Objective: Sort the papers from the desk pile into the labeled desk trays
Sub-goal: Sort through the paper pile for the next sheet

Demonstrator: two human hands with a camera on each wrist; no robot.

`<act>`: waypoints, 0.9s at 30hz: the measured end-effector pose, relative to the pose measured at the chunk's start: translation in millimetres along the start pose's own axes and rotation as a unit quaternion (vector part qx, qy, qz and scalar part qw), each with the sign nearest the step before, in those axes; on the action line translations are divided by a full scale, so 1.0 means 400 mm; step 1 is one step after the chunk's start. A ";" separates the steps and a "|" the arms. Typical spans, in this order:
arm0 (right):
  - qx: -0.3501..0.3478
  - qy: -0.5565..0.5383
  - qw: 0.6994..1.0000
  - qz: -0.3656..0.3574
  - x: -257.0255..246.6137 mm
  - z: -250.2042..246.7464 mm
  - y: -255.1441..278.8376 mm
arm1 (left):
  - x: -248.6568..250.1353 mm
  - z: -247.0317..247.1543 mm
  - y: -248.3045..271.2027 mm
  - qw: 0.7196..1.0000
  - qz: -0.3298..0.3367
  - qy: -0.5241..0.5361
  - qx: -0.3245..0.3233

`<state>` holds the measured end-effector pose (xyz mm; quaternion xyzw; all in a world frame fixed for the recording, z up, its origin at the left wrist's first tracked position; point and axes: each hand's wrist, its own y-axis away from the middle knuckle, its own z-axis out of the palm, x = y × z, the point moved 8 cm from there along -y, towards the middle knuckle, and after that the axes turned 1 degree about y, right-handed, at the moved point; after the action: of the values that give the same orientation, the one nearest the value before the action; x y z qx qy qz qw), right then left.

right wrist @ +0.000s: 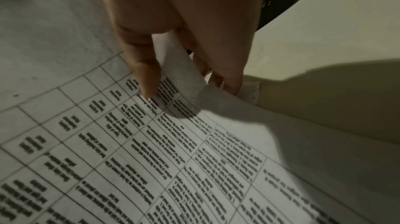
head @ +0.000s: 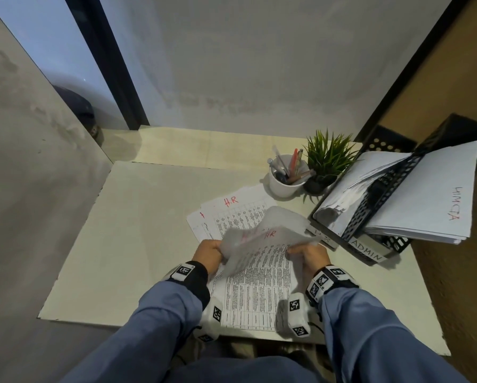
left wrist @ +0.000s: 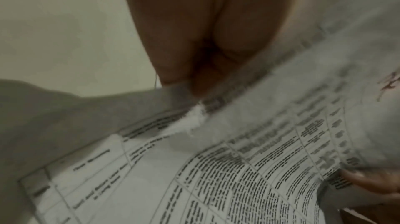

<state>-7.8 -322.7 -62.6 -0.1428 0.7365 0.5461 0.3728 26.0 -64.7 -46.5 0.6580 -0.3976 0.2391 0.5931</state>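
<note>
Near the desk's front edge both hands hold up a bent, blurred sheet (head: 262, 233) marked "H.R" in red. My left hand (head: 208, 254) pinches its left edge; in the left wrist view the left hand (left wrist: 194, 75) has curled fingers on the paper. My right hand (head: 305, 254) pinches the right edge, and the right wrist view shows the right hand (right wrist: 184, 82) with its thumb above and fingers below the sheet. Under it lies a printed table sheet (head: 256, 288). More "H.R" papers (head: 231, 205) lie behind. Black perforated trays (head: 381, 205) stand at the right, one labelled "ADMIN" (head: 368, 252).
A white cup of pens (head: 284, 181) and a small potted plant (head: 328, 161) stand behind the papers, next to the trays. Both trays hold stacked sheets, the top right one (head: 430, 194) marked "ADMIN". Walls close in the desk (head: 137, 230) at left and back.
</note>
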 end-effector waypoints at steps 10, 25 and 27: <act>0.038 0.126 0.991 -0.032 0.004 -0.019 -0.004 | -0.104 -0.110 -0.076 0.957 -0.171 0.078 0.220; 0.003 0.071 0.995 -0.074 -0.087 -0.035 0.019 | -0.011 -0.133 -0.148 0.985 0.027 0.074 0.152; 0.007 0.089 0.993 -0.083 -0.099 -0.034 0.010 | 0.008 -0.139 -0.144 0.986 0.031 0.108 0.120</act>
<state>11.4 -341.7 -30.0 -0.2490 0.7561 0.4929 0.3512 83.0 -12.7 -67.9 0.6821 -0.3199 0.3727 0.5418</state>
